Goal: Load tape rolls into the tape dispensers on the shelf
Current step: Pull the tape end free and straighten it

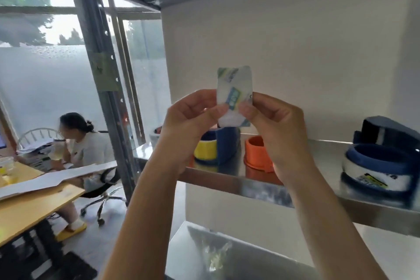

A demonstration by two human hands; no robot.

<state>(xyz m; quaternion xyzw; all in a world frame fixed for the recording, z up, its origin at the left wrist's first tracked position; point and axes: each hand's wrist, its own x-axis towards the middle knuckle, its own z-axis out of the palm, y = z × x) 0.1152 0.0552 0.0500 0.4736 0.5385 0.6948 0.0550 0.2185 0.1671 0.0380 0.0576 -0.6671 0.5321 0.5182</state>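
A white tape roll [235,88] with a green and blue label is held edge-on in front of the wall, above the steel shelf [261,186]. My left hand [193,118] pinches its left side and my right hand [272,120] pinches its right side. Behind my hands on the shelf stands a blue dispenser with a yellow roll [213,148], and an orange dispenser [258,152] sits beside it. At the right end a blue dispenser [381,166] holds a white roll with a printed label.
A lower steel shelf [238,254] carries a crumpled clear wrapper [216,257]. A grey slotted upright [106,88] stands left of the shelves. Further left a person sits at a wooden desk [34,209] with papers and an office chair.
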